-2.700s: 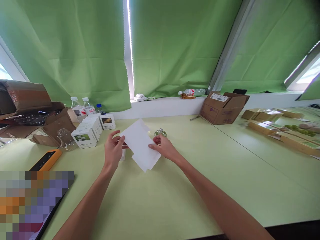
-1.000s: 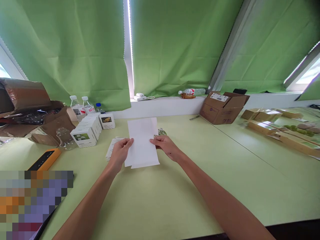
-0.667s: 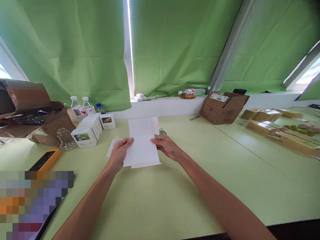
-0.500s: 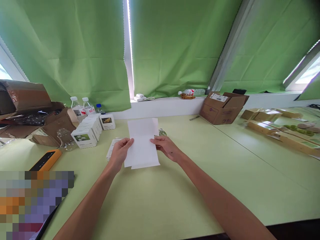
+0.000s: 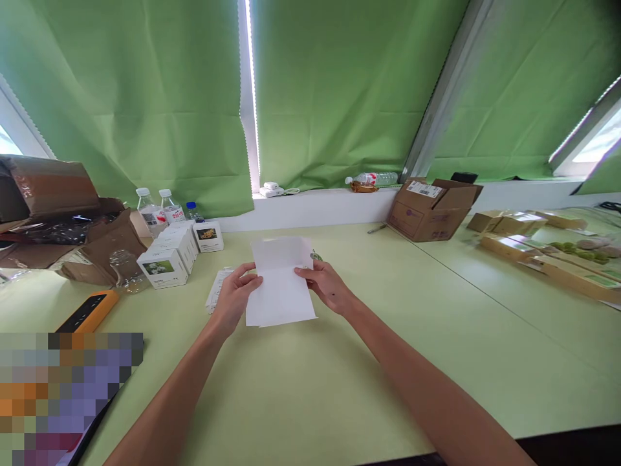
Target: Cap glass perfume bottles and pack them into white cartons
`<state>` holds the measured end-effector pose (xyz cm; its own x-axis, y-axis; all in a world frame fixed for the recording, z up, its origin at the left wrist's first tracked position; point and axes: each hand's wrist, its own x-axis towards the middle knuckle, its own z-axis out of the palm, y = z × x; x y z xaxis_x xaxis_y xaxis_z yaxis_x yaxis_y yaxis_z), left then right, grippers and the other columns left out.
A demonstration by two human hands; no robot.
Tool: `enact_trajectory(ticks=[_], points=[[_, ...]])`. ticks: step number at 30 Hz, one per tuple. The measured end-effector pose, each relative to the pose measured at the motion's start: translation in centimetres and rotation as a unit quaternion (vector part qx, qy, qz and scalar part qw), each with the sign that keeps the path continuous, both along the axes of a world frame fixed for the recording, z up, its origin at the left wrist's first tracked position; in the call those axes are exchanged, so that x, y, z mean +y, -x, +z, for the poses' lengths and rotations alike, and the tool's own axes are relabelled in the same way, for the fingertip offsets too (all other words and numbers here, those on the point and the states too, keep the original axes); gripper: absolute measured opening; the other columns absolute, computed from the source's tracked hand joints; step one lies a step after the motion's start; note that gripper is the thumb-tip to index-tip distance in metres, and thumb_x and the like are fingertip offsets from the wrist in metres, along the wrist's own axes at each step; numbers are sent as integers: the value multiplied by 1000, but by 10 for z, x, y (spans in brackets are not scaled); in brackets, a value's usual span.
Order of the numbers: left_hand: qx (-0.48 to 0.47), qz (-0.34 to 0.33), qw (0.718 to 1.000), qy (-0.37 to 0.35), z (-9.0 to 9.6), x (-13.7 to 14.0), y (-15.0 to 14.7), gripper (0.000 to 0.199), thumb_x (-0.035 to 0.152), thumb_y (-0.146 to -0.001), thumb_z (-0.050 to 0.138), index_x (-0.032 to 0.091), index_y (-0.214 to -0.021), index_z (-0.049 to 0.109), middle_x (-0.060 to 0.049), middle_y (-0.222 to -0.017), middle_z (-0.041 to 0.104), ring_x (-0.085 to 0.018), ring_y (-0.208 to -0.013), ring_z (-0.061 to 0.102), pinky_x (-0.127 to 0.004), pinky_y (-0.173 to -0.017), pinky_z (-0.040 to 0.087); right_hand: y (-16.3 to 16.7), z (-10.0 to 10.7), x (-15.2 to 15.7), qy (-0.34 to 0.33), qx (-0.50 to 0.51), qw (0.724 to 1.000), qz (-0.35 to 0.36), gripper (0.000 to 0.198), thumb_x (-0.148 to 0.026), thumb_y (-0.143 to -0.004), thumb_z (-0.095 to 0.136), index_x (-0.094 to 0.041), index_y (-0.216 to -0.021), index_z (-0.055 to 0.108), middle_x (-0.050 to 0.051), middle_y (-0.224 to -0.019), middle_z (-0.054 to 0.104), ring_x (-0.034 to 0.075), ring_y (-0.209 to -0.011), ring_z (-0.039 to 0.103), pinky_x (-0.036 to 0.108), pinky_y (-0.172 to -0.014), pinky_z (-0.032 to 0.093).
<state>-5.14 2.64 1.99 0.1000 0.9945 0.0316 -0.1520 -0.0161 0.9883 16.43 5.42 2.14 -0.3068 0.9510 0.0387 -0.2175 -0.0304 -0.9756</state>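
A white sheet of paper [image 5: 280, 291], apparently more than one layer, is held up above the table. My left hand [image 5: 237, 294] pinches its left edge, thumb in front and fingers behind. Its right edge is gripped by my right hand [image 5: 327, 283] in the same way. Partly hidden behind my left hand lies a flat white carton [image 5: 217, 289] with printed text. A small greenish object [image 5: 315, 255] shows just behind the paper by my right hand; I cannot make out what it is.
White boxes with flower pictures [image 5: 165, 264] stand at left, beside a clear jar [image 5: 127, 272] and plastic bottles [image 5: 169, 208]. An orange power strip [image 5: 92, 310] lies nearer. Cardboard boxes stand at far left and at back right [image 5: 422, 213]. Long packages [image 5: 548, 259] lie far right.
The paper has moved slightly right and down, and its layers sit more evenly at the lower edge. Both hands still hold it, with the left hand shifted a little.
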Motion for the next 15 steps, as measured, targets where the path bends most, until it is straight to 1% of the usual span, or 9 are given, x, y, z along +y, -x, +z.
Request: enact_trajectory(ticks=[2,5,9,12,15], points=[[-21,5,1000,13,-3,1,0,45,39,-67,72,23,-108,63,-5,-95,69,-17,-68,65,-25,-56,46,0,-1,1,3,7,1000,0,24,-30,-72,71,-20,-94,68,6,-99,69,22,-92,62,36,-86,48],[-55,24,998,35,-6,4,1,40,35,-64,76,22,-99,64,-3,-90,69,-16,-67,64,-25,-55,46,-1,-2,3,1,5,1000,2,21,-30,-71,72,-19,-89,69,5,-94,68,21,-88,62,33,-81,48],[-56,25,997,52,-6,5,1,36,33,-62,77,21,-93,63,-1,-88,69,-15,-65,64,-24,-54,44,-1,-3,3,-14,-12,1000,5,13,-30,-72,70,-22,-83,69,3,-88,67,19,-84,60,29,-75,46],[-46,24,998,47,-5,5,1,36,34,-62,77,21,-93,64,-2,-89,70,-16,-66,64,-25,-55,44,-1,-1,2,-19,-14,1000,10,15,-30,-73,68,-22,-86,69,3,-90,67,19,-86,60,29,-76,46],[-35,48,998,22,-4,5,2,38,36,-63,76,21,-96,64,-3,-89,70,-17,-67,64,-25,-57,45,-1,0,1,-9,-6,1000,23,23,-31,-74,68,-24,-96,68,3,-94,67,20,-88,62,33,-80,47]])
